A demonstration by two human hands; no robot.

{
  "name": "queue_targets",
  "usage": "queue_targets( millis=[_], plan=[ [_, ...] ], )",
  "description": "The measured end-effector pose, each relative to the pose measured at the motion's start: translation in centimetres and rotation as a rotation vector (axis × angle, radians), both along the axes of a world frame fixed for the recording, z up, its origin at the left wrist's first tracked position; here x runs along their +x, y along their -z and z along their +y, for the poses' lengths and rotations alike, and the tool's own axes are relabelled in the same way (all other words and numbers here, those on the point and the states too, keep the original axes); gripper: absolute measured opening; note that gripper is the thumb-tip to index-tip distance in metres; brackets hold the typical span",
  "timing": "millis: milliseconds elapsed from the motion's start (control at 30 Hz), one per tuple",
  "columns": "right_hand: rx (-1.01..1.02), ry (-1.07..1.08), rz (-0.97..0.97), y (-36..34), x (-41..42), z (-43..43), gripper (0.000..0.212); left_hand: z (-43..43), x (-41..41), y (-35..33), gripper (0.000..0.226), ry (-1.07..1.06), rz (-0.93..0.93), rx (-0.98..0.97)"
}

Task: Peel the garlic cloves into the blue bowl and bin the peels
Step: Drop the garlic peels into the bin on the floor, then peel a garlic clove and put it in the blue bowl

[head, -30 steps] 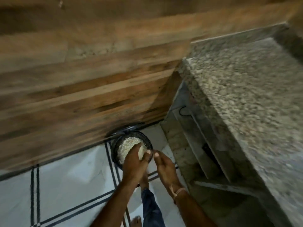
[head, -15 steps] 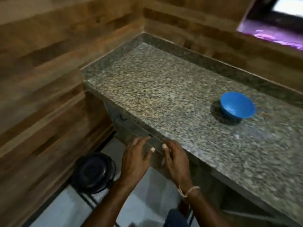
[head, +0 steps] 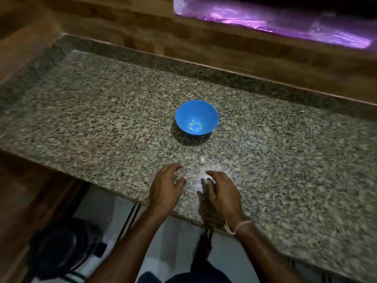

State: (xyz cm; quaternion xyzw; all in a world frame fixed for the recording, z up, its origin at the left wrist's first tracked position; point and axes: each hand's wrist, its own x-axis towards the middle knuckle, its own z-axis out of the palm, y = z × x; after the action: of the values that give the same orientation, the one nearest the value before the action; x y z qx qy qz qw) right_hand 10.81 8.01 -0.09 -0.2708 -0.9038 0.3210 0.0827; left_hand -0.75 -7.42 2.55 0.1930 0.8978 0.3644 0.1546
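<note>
A blue bowl point(head: 196, 118) stands on the granite counter point(head: 102, 111) with a few pale peeled garlic cloves point(head: 194, 126) in its bottom. One small pale piece point(head: 202, 159) lies on the counter between the bowl and my hands. My left hand point(head: 166, 185) and my right hand point(head: 221, 190) hover side by side over the counter's near edge, fingers loosely curved, holding nothing. The black bin point(head: 59, 248) stands on the floor at the lower left, closed or dark on top, its contents hidden.
Wood-panelled walls run along the left and back of the counter. A ledge lit purple point(head: 285, 23) sits above the back wall at the upper right. White floor tiles point(head: 179, 237) show below the counter edge, by my leg.
My hands rose from the bin, where they dropped the peels, up to the counter edge. The view swung from the floor to the counter and bowl.
</note>
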Motion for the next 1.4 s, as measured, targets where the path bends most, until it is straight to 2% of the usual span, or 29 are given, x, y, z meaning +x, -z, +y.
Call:
queue_targets(
  millis=[100,267,367,600,733,900,1100,1233,1333,1400],
  plan=[
    [0.082,-0.031,-0.123,1.0,-0.4,3.0,0.035,1.9,-0.7,1.0,0.039,0.01,0.005,-0.063],
    [0.161,-0.09,-0.287,0.9,-2.7,5.8,0.062,3.4,-1.6,3.1,0.023,0.087,0.072,-0.168],
    [0.173,-0.09,-0.3,0.6,-4.2,6.2,0.065,4.2,-1.8,3.3,0.015,0.106,0.088,-0.133],
    [0.165,-0.016,-0.305,0.2,-6.0,6.1,0.072,4.9,-2.5,3.2,0.028,0.113,0.072,-0.076],
    [0.15,0.011,-0.337,0.4,-7.1,6.2,0.077,5.7,-3.9,2.5,0.029,0.043,0.027,0.047],
    [0.162,0.049,-0.346,0.7,-7.4,5.8,0.081,10.2,-8.9,-0.6,0.014,0.034,0.176,0.188],
    [0.142,0.082,-0.34,0.8,-7.6,5.7,0.085,13.6,-14.0,-1.1,0.013,0.09,0.241,0.07],
    [0.123,0.116,-0.315,1.1,-7.6,5.8,0.085,11.7,-12.9,-1.2,0.016,0.101,0.324,0.134],
    [0.112,0.138,-0.299,1.3,-7.6,5.7,0.084,9.0,-8.8,0.7,0.013,0.242,0.228,0.197],
    [0.116,0.135,-0.278,1.4,-7.5,5.8,0.083,8.1,-6.4,2.7,0.025,0.371,0.109,0.156]
  ],
)
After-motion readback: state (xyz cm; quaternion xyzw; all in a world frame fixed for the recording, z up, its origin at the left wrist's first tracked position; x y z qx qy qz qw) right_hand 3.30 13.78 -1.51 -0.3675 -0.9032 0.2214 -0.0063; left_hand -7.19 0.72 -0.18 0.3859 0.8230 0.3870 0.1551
